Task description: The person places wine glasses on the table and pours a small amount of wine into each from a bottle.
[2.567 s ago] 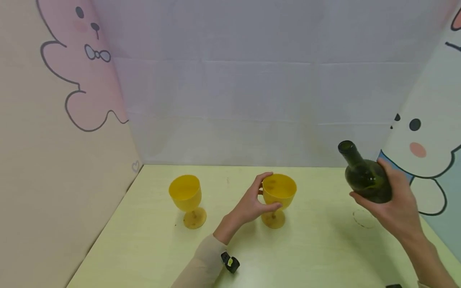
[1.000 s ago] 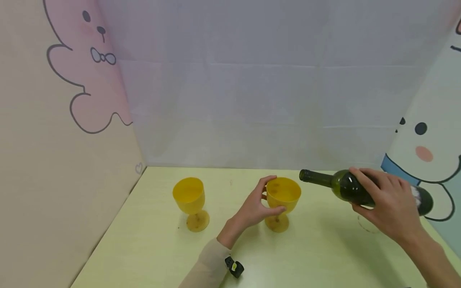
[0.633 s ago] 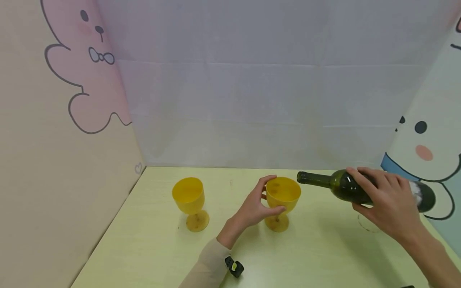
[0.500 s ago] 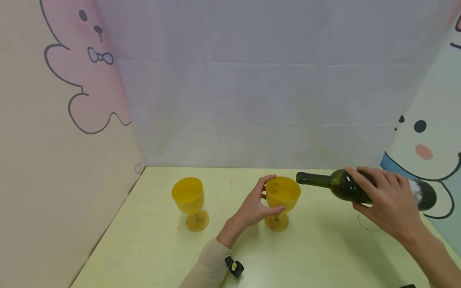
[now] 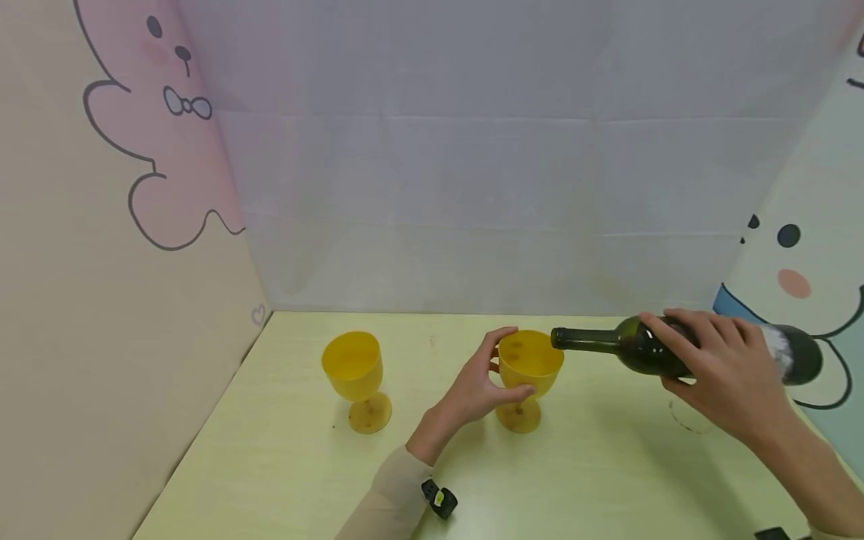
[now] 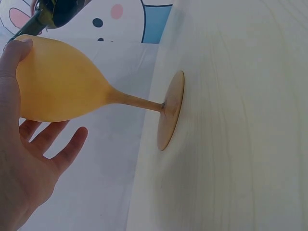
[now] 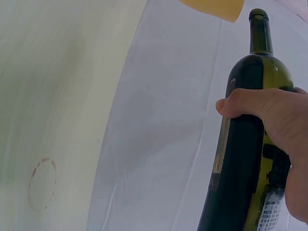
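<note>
My left hand (image 5: 477, 386) grips the bowl of a yellow goblet (image 5: 529, 360), thumb in front and fingers behind. The left wrist view shows that goblet (image 6: 67, 84) with its foot on the table. A dark green wine bottle (image 5: 655, 347) lies nearly level in the air, and my right hand (image 5: 725, 367) holds it round the body. Its mouth overlaps the goblet's right rim in the head view. The right wrist view has the bottle (image 7: 245, 144) with a printed label low on its side. No liquid shows at the neck.
A second yellow goblet (image 5: 352, 367) stands upright on the pale table (image 5: 270, 465), to the left. A faint ring-shaped stain (image 5: 685, 420) marks the table below the bottle. White sheeting (image 5: 432, 187) rises behind, with cartoon-printed panels at both sides.
The bottle has swung from tilted up to nearly level, and its mouth has moved left onto the goblet's rim. The left hand keeps its grip on the goblet, which stays in place.
</note>
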{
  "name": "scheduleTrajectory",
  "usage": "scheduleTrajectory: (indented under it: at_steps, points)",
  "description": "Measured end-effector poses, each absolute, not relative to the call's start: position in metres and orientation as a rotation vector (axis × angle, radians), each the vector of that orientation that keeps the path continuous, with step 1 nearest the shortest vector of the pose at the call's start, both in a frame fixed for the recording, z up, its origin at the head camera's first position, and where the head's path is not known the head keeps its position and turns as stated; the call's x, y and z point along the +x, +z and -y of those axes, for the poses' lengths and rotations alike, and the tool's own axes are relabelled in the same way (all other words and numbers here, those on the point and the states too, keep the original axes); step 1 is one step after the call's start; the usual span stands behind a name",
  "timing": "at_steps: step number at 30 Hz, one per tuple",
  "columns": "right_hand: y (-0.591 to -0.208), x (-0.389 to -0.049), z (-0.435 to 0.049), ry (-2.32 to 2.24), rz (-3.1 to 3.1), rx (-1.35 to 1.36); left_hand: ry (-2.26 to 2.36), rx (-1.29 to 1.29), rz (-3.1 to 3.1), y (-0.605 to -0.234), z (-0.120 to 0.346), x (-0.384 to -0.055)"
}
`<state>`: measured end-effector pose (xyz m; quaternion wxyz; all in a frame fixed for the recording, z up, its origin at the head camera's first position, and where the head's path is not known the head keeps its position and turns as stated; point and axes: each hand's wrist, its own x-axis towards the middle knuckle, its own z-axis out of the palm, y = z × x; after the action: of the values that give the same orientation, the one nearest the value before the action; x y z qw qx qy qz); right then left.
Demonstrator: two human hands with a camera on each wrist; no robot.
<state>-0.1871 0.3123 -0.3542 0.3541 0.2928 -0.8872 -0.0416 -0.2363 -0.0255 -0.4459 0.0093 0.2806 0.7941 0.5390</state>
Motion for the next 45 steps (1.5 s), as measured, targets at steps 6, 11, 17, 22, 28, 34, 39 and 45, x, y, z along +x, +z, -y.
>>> scheduleTrajectory:
  at_steps: [6,11,17,22,28,34,39,45]
  points:
    - [-0.353,-0.187,-0.312,-0.160,2.275,0.777,1.686,0.879,-2.468,-0.447,0.026,-0.237]
    - [-0.351,-0.190,-0.313,-0.177,2.259,0.810,1.684,0.874,-2.465,-0.447,0.026,-0.237]
    - [-0.349,-0.192,-0.314,-0.202,2.227,0.838,1.683,0.867,-2.466,-0.447,0.025,-0.237]
    - [-0.347,-0.193,-0.313,-0.228,2.226,0.838,1.680,0.858,-2.467,-0.446,0.025,-0.237]
    - [-0.346,-0.194,-0.312,-0.219,2.212,0.863,1.681,0.856,-2.467,-0.445,0.025,-0.236]
    - [-0.344,-0.193,-0.312,-0.219,2.226,0.872,1.678,0.856,-2.468,-0.445,0.026,-0.236]
    - [-0.342,-0.192,-0.310,-0.241,2.238,0.865,1.679,0.861,-2.467,-0.446,0.026,-0.236]
    - [-0.343,-0.193,-0.310,-0.219,2.233,0.879,1.688,0.860,-2.459,-0.446,0.026,-0.237]
